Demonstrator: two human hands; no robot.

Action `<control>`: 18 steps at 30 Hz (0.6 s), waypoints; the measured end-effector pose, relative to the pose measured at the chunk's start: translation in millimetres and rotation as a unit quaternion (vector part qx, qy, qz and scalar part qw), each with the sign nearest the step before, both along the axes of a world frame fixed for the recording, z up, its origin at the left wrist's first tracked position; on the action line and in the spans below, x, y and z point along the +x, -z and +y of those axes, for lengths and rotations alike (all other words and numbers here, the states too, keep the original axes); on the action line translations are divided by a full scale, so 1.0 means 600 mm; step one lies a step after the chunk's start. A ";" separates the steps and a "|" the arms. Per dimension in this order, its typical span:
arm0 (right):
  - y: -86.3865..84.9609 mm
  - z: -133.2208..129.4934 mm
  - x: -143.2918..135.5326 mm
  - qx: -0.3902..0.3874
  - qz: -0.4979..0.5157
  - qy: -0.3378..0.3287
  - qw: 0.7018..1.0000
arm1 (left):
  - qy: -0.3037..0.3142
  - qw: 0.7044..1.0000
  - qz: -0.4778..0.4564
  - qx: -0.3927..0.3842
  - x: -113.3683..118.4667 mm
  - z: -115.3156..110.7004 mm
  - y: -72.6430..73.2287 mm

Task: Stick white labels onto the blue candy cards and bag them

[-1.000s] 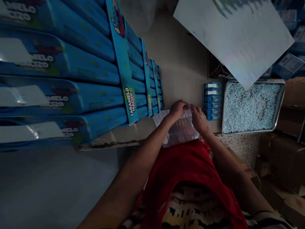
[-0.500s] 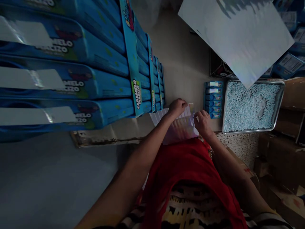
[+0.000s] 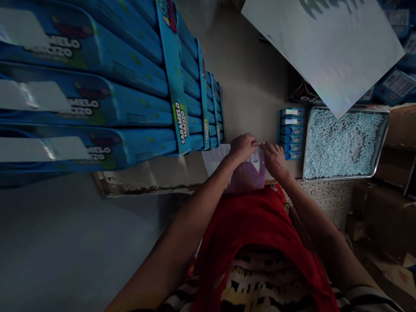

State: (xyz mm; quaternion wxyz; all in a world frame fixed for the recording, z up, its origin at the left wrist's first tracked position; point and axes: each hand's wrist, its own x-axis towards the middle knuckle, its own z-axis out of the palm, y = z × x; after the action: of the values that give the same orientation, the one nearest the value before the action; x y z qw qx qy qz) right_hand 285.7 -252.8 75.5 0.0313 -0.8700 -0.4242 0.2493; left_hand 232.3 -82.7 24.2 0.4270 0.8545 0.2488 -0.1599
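Note:
A thin glossy sheet (image 3: 245, 177) with pale strips, like a sheet of stickers, lies at the table's front edge against the red apron (image 3: 250, 216). My left hand (image 3: 242, 146) is closed on its upper edge, fingers pinched together. My right hand (image 3: 275, 161) is closed too, its fingertips pinching at the sheet's upper right corner, close to the left fingertips. Whether a single strip is between the fingers is too small to tell. Just right of my right hand stands a row of small blue packs (image 3: 292, 134), two with white labels.
Stacked blue cartons (image 3: 139, 104) rise along the left of the table (image 3: 240, 86). On the right, a metal tray (image 3: 383, 143) holds pale blue pellets. A large white sheet (image 3: 328, 47) overhangs the back right, by more blue packs (image 3: 398, 84). Brown cardboard boxes (image 3: 383, 212) stand lower right.
My right hand has moved up and left, so its fingertips now meet my left hand's at the sheet's corner. The sheet has flattened and its glare has shifted. The view has shifted slightly.

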 end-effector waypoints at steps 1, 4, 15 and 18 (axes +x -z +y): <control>-0.002 -0.004 0.000 -0.001 0.003 0.002 1.000 | 0.002 1.000 0.000 0.000 0.001 0.000 -0.002; -0.006 -0.008 0.003 -0.005 0.016 0.012 1.000 | 0.010 1.000 0.003 -0.009 0.004 -0.001 -0.009; -0.037 -0.004 0.001 0.025 -0.003 0.106 0.994 | 0.029 0.999 -0.027 0.018 0.013 -0.004 0.009; -0.073 -0.021 0.006 0.082 0.066 0.237 0.966 | -0.029 0.996 -0.072 0.035 0.014 -0.005 0.009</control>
State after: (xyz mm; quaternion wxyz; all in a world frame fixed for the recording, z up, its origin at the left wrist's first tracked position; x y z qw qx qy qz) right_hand 289.6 -265.4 119.2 0.1885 -0.9217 -0.2217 0.2566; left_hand 240.6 -86.0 18.6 0.4180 0.8707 0.2476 -0.0768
